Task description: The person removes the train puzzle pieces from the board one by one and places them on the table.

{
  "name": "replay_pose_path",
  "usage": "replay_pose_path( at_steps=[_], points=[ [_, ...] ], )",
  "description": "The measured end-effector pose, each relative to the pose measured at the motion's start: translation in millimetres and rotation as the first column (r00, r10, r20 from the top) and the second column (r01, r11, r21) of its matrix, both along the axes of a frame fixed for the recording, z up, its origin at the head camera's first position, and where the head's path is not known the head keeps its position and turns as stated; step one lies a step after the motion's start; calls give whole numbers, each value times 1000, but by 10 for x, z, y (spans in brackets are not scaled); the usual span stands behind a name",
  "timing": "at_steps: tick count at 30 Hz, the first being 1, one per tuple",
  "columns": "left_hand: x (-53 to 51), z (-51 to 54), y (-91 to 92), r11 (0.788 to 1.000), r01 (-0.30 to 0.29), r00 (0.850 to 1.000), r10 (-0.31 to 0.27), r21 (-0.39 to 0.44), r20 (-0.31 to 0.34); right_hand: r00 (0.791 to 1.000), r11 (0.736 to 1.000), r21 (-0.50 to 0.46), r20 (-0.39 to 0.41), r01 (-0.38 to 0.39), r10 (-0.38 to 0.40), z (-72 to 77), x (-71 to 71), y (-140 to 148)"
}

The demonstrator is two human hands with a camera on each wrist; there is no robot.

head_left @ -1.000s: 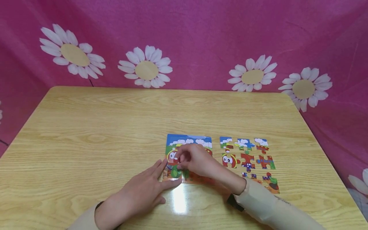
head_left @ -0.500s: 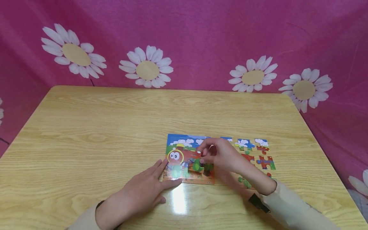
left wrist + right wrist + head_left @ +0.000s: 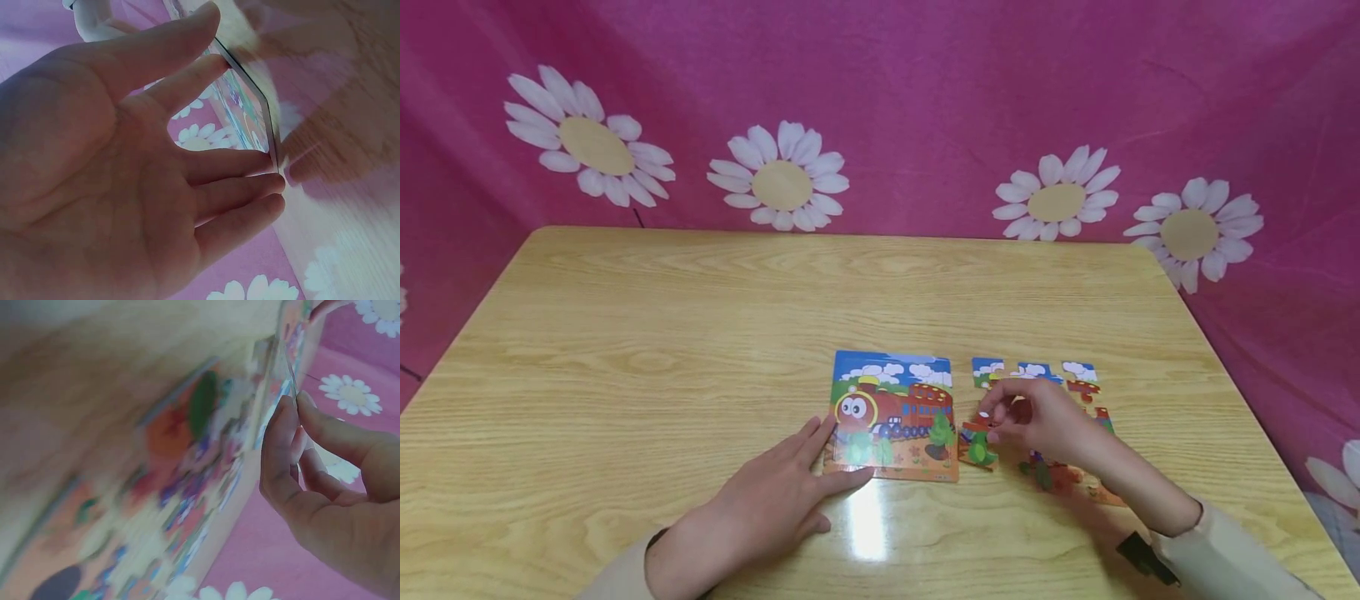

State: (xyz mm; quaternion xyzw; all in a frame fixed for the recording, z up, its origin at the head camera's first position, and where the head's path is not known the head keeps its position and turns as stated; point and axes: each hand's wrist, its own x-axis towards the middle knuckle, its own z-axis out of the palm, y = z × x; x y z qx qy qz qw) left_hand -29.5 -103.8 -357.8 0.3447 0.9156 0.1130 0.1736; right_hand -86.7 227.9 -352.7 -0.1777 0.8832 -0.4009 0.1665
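Observation:
A jigsaw board [image 3: 891, 396] with a smiling red train picture lies flat on the table. My left hand [image 3: 767, 492] rests at its lower left corner, and in the left wrist view the straight fingers [image 3: 234, 203] touch the board's edge. Just right of the board, my right hand [image 3: 1048, 421] pinches a puzzle piece [image 3: 977, 450] with green and orange print between thumb and fingertips. Seen edge-on in the right wrist view, the held piece [image 3: 290, 372] looks thin. Behind that hand, loose puzzle pieces [image 3: 1081, 371] lie spread in rows, partly covered by the hand and forearm.
The wooden table [image 3: 700, 333] reaches to a pink cloth [image 3: 917, 108] with large white daisies behind it. A bright glare spot [image 3: 868, 521] shows on the tabletop below the board. A dark strap end [image 3: 1147, 558] hangs by the right sleeve.
My right hand has moved rightward from over the left part of the board to beside its right edge, carrying the pinched puzzle piece. The left hand has stayed in place.

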Motion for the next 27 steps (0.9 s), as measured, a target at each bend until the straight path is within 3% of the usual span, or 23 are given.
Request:
replay_pose_path(
  at_steps=[5, 21, 27],
  points=[
    [5, -4, -3, 1000, -8, 1000, 8, 3, 6, 998, 1000, 16, 55, 26, -27, -28, 68, 114],
    [11, -14, -3, 1000, -7, 1000, 7, 3, 6, 996, 992, 93, -41, 85, -81, -144, 166, 164],
    [12, -16, -1, 1000, -17, 1000, 17, 15, 0, 996, 994, 81, -61, 70, -65, -129, 179, 206]
  ],
)
